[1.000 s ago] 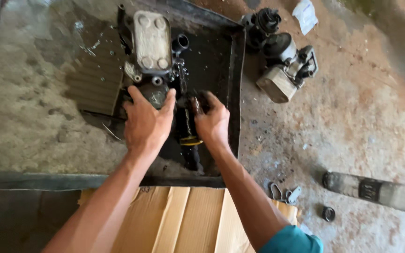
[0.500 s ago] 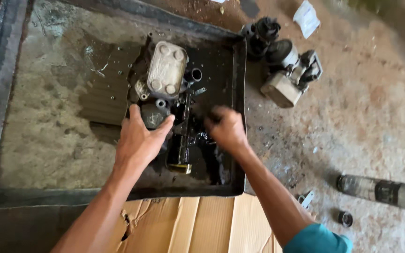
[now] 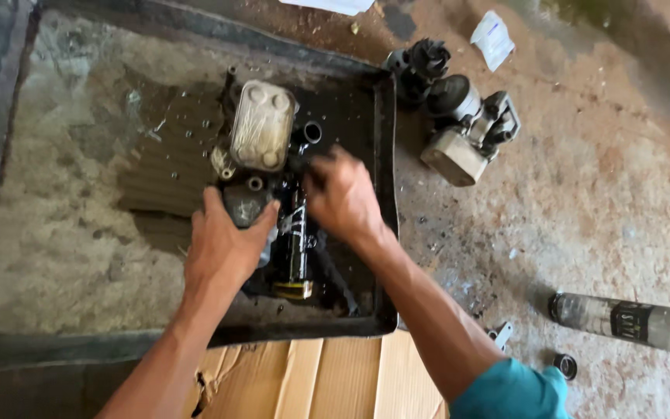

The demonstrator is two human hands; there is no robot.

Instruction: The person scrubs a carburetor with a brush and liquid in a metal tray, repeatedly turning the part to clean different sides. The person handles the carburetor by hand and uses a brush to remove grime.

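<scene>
head view: two hands (image 3: 222, 248) (image 3: 343, 198) on one oily engine part (image 3: 261, 136)

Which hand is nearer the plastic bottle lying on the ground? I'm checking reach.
Right. The right hand works in the tray, on the side toward the plastic bottle; the left hand is farther off across the tray.

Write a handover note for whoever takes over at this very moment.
Left hand: gripping the oily engine part at its lower end, in the black tray.
Right hand: on the part's right side, blurred; grip unclear.
A yellow-ended cylinder lies in the tray between the hands.
Beside the tray, on the ground: a second assembly, a bottle and its cap.
Done: part is in the tray, wet and dirty.
Left: cannot tell from here.
</scene>
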